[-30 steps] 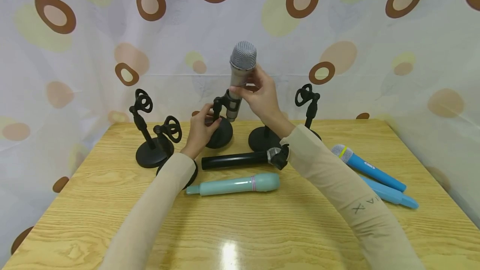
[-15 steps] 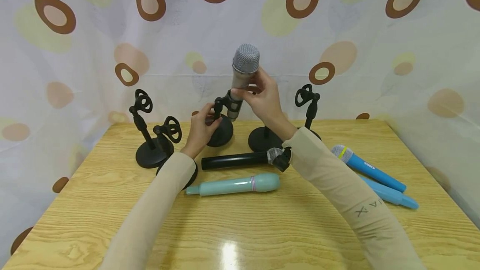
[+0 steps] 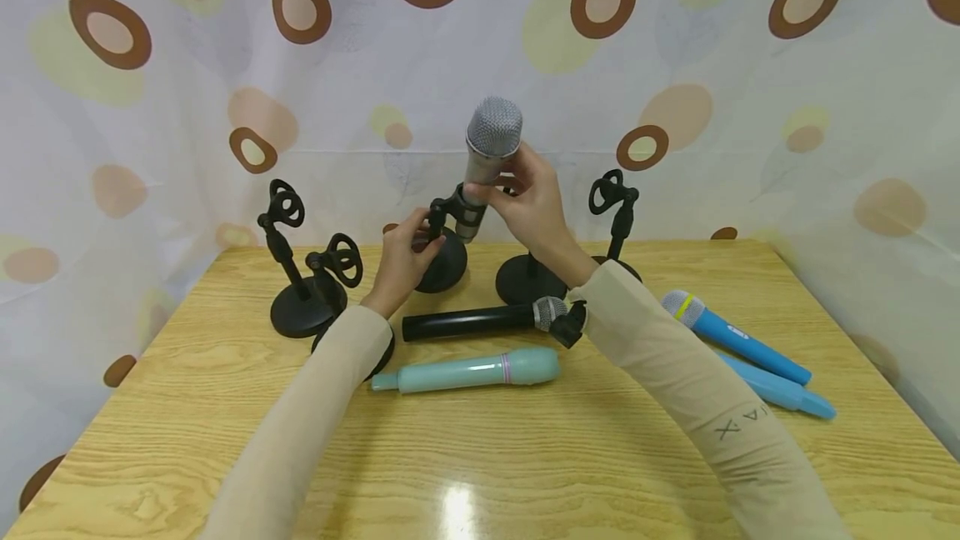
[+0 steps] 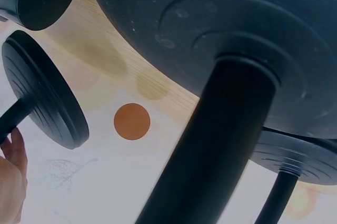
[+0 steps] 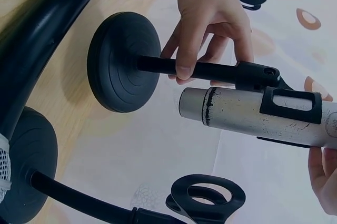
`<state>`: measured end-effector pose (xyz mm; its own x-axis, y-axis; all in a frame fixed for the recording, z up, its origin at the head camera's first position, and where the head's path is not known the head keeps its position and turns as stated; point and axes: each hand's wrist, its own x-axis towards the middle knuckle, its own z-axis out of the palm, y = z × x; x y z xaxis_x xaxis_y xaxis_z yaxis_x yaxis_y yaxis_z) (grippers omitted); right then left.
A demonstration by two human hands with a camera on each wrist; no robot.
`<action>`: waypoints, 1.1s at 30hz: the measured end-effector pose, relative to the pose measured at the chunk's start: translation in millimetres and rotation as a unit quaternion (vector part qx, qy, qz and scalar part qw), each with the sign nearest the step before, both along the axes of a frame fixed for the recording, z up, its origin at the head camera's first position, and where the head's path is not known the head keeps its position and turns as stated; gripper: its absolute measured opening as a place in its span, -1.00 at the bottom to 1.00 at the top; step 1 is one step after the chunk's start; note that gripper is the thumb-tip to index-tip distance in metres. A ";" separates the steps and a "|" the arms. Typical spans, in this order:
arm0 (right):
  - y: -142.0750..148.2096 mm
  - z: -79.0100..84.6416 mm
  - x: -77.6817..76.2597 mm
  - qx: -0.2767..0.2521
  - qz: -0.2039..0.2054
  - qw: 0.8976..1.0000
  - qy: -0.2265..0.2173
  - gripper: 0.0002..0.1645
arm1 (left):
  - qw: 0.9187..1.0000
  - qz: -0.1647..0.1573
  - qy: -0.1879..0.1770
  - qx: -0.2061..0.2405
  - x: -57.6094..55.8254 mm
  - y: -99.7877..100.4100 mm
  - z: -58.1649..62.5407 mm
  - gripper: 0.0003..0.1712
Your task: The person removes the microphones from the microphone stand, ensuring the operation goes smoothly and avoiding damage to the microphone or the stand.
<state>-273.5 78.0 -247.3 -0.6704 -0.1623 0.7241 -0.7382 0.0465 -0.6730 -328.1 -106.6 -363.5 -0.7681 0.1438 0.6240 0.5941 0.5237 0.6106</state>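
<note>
In the head view a silver microphone (image 3: 487,140) with a mesh head leans to the upper right, its lower body inside the black clip (image 3: 468,207) of a microphone stand (image 3: 442,263). My right hand (image 3: 536,202) grips the microphone's body between thumb and fingers, just above the clip. The left hand (image 3: 402,263) pinches the stand's post below the clip. From the right wrist, that left hand (image 5: 213,24) wraps its fingers about the post, and the microphone's butt end (image 5: 192,103) sticks out past the clip. Whether the base lies flat on the table I cannot tell.
Before the hands lie a black microphone (image 3: 472,322) and a mint-green microphone (image 3: 480,369). Two blue microphones, one with a mesh head (image 3: 738,340), lie at right. Several stands with bare clips flank the hands, such as one at left (image 3: 300,307) and one at right (image 3: 618,227).
The silver microphone's head has come down and slightly to the right, with my right hand following. The clip and stand have shifted a little to the right. The left hand keeps its hold.
</note>
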 end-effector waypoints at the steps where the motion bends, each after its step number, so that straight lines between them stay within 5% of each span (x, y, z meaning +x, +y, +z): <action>1: 0.2 -0.1 0.3 0.000 0.001 1.000 0.001 -0.49 | 1.000 0.000 0.001 -0.001 0.1 0.0 -0.1 -0.67; 16: 4.8 5.6 -1.9 -0.006 -0.023 1.000 -0.014 -0.49 | 1.000 -0.001 0.025 0.018 0.1 7.3 -0.3 -0.64; 23: 6.7 11.0 -3.6 -0.013 -0.026 0.998 -0.048 -0.46 | 0.998 -0.031 0.017 0.050 0.7 10.6 -0.3 -0.65; 33: 13.0 -3.6 -25.2 -0.023 -0.023 0.998 -0.060 -0.44 | 0.998 -0.042 0.009 0.042 3.0 9.9 -3.2 -0.63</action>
